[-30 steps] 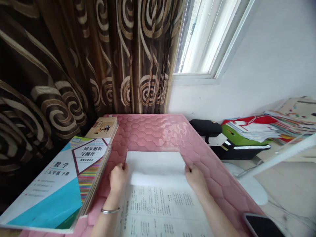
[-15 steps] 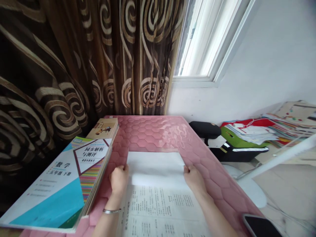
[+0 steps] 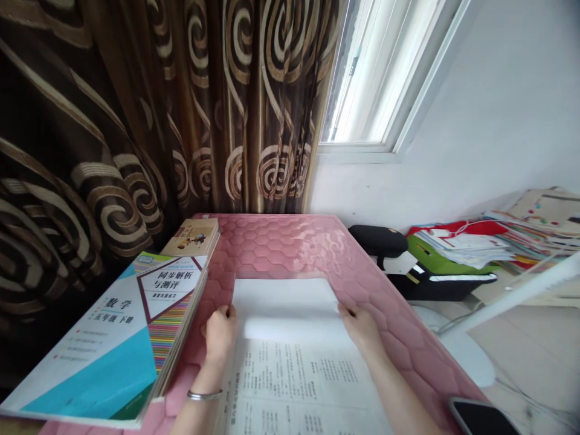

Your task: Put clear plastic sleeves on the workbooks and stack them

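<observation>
A printed sheet of paper (image 3: 290,374) lies in front of me on the pink quilted tabletop cover, its far part folded over and showing a blank white side. My left hand (image 3: 220,331) grips the left edge of the paper near the fold, with a silver bangle on that wrist. On the opposite edge, my right hand (image 3: 359,323) pinches the paper between thumb and fingers. Left of my left hand rests a stack of books topped by a blue and white maths workbook (image 3: 109,338).
Behind the workbook sits a smaller tan book (image 3: 193,235). A phone (image 3: 483,417) lies at the table's right edge. Past that edge stand a white lamp-like base (image 3: 471,359), a black box (image 3: 453,287) and piled papers. A patterned curtain (image 3: 244,109) hangs behind the pink table (image 3: 272,241).
The view has shifted very slightly. Both hands keep their hold on the paper, which stays in nearly the same place.
</observation>
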The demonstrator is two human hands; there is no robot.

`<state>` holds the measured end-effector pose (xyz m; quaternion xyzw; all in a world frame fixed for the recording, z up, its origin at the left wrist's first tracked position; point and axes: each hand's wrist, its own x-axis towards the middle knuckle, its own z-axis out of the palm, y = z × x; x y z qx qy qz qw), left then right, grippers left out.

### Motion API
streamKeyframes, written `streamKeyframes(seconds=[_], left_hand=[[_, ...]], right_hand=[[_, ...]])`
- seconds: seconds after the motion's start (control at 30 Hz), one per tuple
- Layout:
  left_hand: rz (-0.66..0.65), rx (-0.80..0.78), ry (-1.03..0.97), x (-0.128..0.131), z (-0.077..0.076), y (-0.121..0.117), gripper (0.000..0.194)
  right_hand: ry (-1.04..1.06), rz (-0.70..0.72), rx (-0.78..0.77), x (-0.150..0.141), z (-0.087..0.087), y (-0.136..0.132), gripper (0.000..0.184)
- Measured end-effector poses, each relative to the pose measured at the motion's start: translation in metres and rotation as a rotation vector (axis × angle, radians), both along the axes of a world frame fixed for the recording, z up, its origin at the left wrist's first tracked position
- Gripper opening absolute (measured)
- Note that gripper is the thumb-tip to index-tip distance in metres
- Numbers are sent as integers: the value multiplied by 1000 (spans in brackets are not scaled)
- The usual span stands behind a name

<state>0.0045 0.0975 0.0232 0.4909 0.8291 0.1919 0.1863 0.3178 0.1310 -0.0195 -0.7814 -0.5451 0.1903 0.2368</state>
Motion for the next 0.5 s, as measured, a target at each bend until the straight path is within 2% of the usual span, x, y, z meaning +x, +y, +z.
streamKeyframes(seconds=[0.37, 0.5], left_hand=[[9, -19, 50, 4, 2, 0, 35], [17, -8, 31, 4, 0, 0, 37]], right_hand=[[-67, -8, 7, -11, 9, -4, 36], [31, -10, 72, -5, 6, -3, 40]])
